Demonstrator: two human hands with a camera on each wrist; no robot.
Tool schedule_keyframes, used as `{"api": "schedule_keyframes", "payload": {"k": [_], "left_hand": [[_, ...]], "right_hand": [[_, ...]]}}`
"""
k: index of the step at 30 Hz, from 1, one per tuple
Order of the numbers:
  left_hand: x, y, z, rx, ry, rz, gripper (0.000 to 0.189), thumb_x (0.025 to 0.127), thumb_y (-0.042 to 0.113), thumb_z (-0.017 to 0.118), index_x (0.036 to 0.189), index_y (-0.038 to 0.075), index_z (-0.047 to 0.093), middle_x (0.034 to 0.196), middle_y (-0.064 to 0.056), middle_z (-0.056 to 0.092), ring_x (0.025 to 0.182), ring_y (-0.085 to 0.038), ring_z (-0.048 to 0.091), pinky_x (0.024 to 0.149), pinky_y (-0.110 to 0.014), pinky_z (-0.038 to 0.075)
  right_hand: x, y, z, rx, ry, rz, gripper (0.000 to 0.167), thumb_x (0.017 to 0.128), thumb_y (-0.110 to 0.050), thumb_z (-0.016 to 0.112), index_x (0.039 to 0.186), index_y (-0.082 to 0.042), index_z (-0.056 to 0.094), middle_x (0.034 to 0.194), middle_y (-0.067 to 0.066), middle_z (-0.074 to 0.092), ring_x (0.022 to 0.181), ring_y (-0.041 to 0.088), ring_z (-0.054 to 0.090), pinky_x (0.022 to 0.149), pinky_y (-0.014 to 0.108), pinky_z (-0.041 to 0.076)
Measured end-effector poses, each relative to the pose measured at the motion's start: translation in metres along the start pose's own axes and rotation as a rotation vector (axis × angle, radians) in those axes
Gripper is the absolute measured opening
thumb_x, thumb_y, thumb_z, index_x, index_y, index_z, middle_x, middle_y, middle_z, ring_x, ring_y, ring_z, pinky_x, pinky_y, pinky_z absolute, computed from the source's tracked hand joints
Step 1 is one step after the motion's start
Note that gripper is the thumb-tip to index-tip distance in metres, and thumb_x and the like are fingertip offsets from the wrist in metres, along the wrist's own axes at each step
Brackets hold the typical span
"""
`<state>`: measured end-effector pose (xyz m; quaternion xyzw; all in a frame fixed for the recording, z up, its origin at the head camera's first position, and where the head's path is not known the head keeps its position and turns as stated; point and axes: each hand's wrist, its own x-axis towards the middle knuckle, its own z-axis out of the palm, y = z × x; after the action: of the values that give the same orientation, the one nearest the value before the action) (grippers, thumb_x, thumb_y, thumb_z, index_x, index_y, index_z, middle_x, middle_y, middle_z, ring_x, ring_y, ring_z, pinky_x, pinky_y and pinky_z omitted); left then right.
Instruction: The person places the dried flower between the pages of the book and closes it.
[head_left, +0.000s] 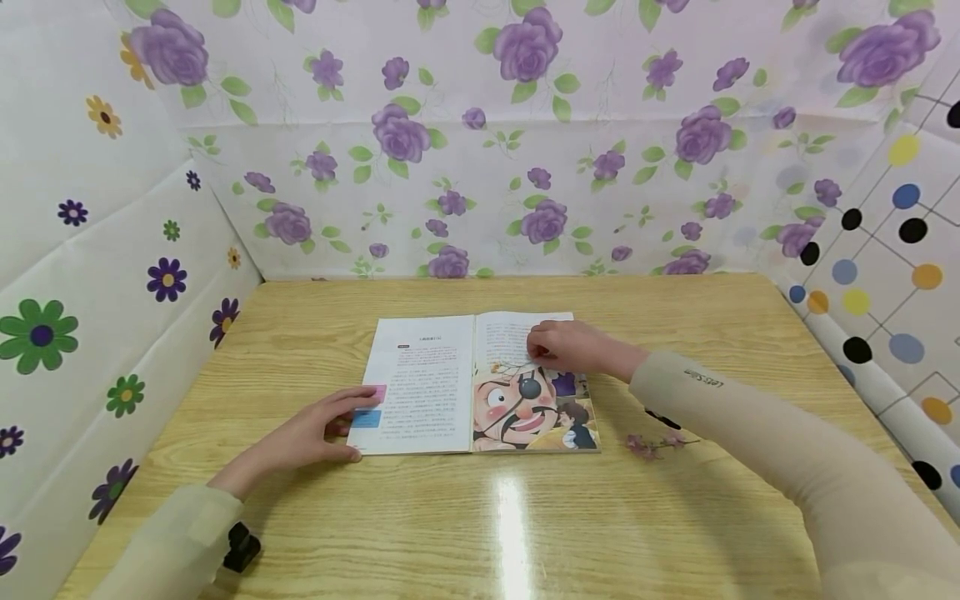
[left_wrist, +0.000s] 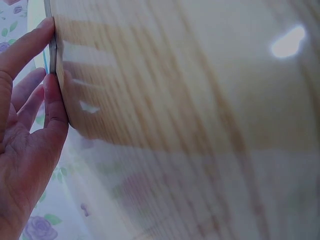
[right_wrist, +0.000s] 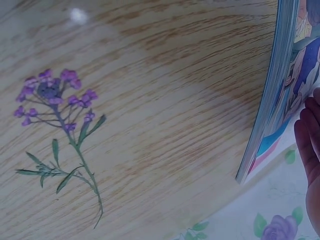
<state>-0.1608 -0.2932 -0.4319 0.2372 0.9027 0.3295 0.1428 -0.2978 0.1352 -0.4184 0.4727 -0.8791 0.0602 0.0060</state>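
Note:
An open book [head_left: 427,417] lies on the wooden table, with text on its left page and a cartoon face with an eyepatch on its right page. My left hand [head_left: 318,429] rests at the left edge, fingers spread, near pink and blue tabs. In the left wrist view its fingertips touch the book's edge [left_wrist: 53,57]. Over the upper right page, my right hand [head_left: 564,344] has curled fingers and seems to pinch the end of a thin sprig [head_left: 504,367]. The contact itself is hidden. In the right wrist view its fingers [right_wrist: 307,135] are partly cut off.
A purple flower sprig [right_wrist: 70,125] with green leaves lies on the table to the right of the book, under the right forearm. The wooden table [head_left: 337,517] meets a flower-patterned backdrop [head_left: 465,167] behind. Patterned panels flank both sides.

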Motion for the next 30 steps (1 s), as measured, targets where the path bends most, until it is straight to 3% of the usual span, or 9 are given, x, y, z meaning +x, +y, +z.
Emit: {"api": "schedule_keyframes", "payload": {"k": [7,13,18,23,30], "left_hand": [[0.001,-0.004,0.0,-0.003,-0.004,0.002,0.075,0.084,0.026,0.079,0.149,0.01,0.044,0.161,-0.012,0.03,0.134,-0.031,0.045,0.096,-0.025,0.051],[0.0,-0.002,0.0,0.009,-0.002,0.002,0.075,0.084,0.027,0.079,0.149,0.01,0.045,0.161,-0.013,0.031,0.134,-0.032,0.046,0.096,-0.027,0.052],[0.0,-0.001,0.0,0.008,-0.004,-0.004,0.075,0.084,0.026,0.079,0.149,0.01,0.045,0.161,-0.013,0.031,0.135,-0.033,0.046,0.096,-0.027,0.052],[0.0,-0.001,0.0,0.011,-0.001,-0.007,0.075,0.084,0.027,0.079,0.149,0.01,0.045,0.161,-0.013,0.031,0.135,-0.033,0.046,0.097,-0.03,0.052],[0.0,-0.002,0.0,0.004,-0.004,-0.004,0.075,0.084,0.025,0.079,0.149,0.009,0.044,0.161,-0.014,0.031,0.136,-0.035,0.045,0.098,-0.038,0.052]], "right_hand": [[-0.001,0.001,0.001,0.008,0.005,0.008,0.005,0.093,-0.014,0.068,0.092,-0.017,0.065,0.09,-0.001,0.063,0.075,0.01,0.048,0.066,0.026,0.043],[-0.003,0.0,0.0,0.004,0.023,0.0,0.002,0.094,-0.017,0.068,0.093,-0.017,0.066,0.093,-0.001,0.064,0.077,0.01,0.051,0.066,0.026,0.046],[-0.009,-0.001,-0.003,0.013,0.045,0.004,0.024,0.091,-0.027,0.072,0.11,-0.013,0.069,0.111,0.005,0.066,0.094,0.018,0.061,0.077,0.036,0.055],[-0.014,0.002,-0.004,0.016,0.068,-0.011,0.043,0.089,-0.03,0.074,0.125,-0.008,0.064,0.126,0.01,0.063,0.117,0.027,0.059,0.094,0.043,0.053],[-0.018,0.005,-0.004,0.018,0.092,-0.018,0.049,0.089,-0.033,0.074,0.129,-0.007,0.063,0.128,0.011,0.062,0.121,0.028,0.058,0.099,0.044,0.051]]}}
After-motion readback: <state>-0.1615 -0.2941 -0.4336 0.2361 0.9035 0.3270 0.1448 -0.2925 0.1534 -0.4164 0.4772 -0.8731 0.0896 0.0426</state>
